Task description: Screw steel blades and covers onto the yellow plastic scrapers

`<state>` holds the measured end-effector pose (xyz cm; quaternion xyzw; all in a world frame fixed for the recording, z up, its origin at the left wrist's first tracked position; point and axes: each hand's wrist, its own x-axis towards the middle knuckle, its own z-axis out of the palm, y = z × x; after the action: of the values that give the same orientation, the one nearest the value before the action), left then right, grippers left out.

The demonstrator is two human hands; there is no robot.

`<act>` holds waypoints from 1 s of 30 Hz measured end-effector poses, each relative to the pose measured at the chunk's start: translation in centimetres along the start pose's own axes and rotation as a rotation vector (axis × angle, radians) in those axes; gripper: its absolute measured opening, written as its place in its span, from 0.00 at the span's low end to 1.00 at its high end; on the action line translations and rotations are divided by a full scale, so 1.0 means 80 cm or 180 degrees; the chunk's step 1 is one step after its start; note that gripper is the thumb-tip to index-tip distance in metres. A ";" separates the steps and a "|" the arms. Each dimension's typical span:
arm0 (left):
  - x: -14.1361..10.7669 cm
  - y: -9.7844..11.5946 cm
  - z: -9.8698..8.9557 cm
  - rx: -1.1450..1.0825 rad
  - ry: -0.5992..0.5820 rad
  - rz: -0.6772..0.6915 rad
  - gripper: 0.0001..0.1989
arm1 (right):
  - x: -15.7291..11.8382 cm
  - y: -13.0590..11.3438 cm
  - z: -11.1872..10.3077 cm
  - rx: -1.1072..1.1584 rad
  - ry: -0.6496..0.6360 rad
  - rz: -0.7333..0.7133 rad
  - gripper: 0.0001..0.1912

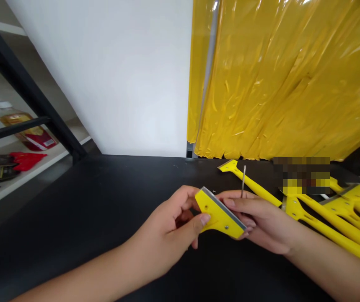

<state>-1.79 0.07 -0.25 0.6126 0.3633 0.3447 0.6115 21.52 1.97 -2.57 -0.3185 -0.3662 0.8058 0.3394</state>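
Yellow scraper head (220, 214) held above the black worktop (73, 209)

Both hands hold the piece in the air, a little right of the worktop's middle, near its front edge. The left hand (164, 230) is closed around it, and the thumb presses on the flat yellow face. The right hand (261, 222) is also narrow, with its fingers (239, 205) at the other end of the head. A steel blade (224, 207) runs along the upper edge, and two small screws are visible on the face. A thin metal shaft (243, 180) stands up from behind the right fingers; its lower part is hidden, so I cannot tell what tool it is.

Just beyond the hands, one yellow scraper (255, 184) lies on the worktop. More yellow scrapers (337, 222) are stacked at the right edge, partly under a blurred patch. Behind them hangs a yellow plastic strip curtain (286, 75), beside a white wall (129, 75). On a shelf at left stand a bottle (16, 119) and a red item (27, 160).
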 end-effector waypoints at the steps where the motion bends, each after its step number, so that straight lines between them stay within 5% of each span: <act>1: 0.001 0.000 -0.001 0.0008 -0.0013 0.0016 0.11 | 0.001 -0.001 0.000 0.0037 -0.0048 0.0019 0.15; 14: 0.001 -0.003 -0.006 0.0125 -0.0134 0.0129 0.12 | 0.000 0.000 -0.013 -0.0103 -0.0402 0.0185 0.17; 26: 0.008 -0.008 -0.012 -0.0180 -0.0036 -0.0369 0.13 | 0.000 -0.012 -0.019 -0.0348 -0.0272 -0.0045 0.16; 30: 0.015 -0.005 -0.020 -0.0339 0.0239 -0.0483 0.13 | 0.003 -0.026 -0.021 -0.0759 0.0083 -0.0419 0.17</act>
<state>-2.59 1.86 -0.67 0.5366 0.4126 0.3389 0.6535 23.31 3.80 -1.85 -0.3423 -0.4751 0.7283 0.3559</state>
